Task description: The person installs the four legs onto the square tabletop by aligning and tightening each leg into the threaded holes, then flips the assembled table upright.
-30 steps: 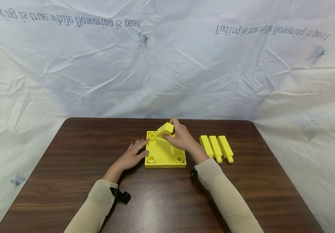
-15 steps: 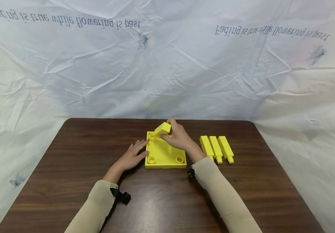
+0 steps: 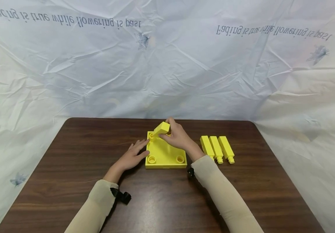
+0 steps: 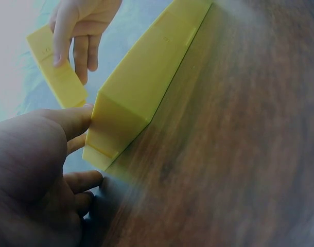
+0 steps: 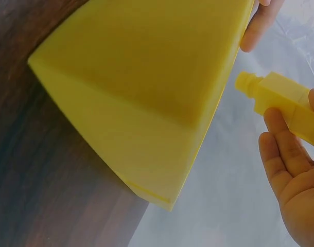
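Note:
A square yellow tabletop (image 3: 164, 152) with a raised rim and round sockets at its corners lies on the brown table. My left hand (image 3: 129, 158) rests at its left edge, fingers spread and fairly straight, fingertips against the rim. With my right hand (image 3: 179, 136) I grip a square yellow leg (image 3: 162, 128), tilted, its lower end over the far-left socket (image 3: 151, 137). The right wrist view shows the leg's narrow round knob (image 5: 248, 84) pointing toward the tabletop. My fingers and thumb hold the leg from both sides. The far-right socket is mostly behind my right hand.
Three more yellow legs (image 3: 216, 147) lie side by side to the right of the tabletop, knobs toward me. A white printed sheet (image 3: 167, 64) hangs behind the table (image 3: 83, 145), whose far edge is a little beyond the tabletop.
My right hand has moved slightly left with the leg, bringing its lower end over the far-left socket. The left hand stays where it was.

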`<action>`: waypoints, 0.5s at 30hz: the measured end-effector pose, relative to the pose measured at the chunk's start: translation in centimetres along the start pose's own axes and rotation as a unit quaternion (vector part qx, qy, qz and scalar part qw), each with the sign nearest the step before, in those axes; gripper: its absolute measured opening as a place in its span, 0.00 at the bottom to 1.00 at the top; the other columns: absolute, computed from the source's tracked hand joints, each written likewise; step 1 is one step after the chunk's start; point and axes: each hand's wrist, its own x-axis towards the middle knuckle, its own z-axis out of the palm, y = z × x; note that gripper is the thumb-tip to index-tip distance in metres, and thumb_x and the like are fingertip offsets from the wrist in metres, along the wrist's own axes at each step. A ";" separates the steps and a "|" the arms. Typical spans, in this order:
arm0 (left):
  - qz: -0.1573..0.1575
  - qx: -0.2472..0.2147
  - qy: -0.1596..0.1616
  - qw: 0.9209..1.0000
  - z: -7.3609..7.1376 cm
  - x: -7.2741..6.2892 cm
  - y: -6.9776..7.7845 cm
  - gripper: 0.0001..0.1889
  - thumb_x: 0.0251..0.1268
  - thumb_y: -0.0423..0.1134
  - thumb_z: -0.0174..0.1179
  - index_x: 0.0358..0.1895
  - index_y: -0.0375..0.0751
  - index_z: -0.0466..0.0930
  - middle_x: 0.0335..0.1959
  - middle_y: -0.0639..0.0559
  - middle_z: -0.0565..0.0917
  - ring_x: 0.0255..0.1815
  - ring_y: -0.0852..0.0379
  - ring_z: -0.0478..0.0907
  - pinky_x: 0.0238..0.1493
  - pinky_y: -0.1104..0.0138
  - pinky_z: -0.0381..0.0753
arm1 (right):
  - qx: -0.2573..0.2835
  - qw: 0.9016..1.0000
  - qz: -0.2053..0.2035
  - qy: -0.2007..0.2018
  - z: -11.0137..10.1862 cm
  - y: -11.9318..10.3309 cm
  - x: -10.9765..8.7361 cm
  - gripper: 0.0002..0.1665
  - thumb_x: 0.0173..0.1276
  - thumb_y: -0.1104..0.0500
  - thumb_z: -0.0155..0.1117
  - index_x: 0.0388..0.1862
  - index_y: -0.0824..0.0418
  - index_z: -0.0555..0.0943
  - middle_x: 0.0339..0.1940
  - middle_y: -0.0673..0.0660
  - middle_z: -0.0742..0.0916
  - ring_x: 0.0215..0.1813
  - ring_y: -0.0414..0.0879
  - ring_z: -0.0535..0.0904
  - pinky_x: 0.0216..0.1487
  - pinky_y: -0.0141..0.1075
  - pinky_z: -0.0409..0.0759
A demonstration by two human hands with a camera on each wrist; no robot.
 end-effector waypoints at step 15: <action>-0.002 -0.001 -0.001 1.000 0.0 0.1 0.0 0.35 0.86 0.52 0.51 0.87 0.46 0.53 0.86 0.36 0.52 0.87 0.34 0.36 0.82 0.38 0.29 | 0.013 1.000 -0.020 -0.004 0.3 0.4 0.8 0.21 0.78 0.56 0.69 0.54 0.59 0.65 0.33 0.55 0.77 0.28 0.48 0.71 0.33 0.39 0.72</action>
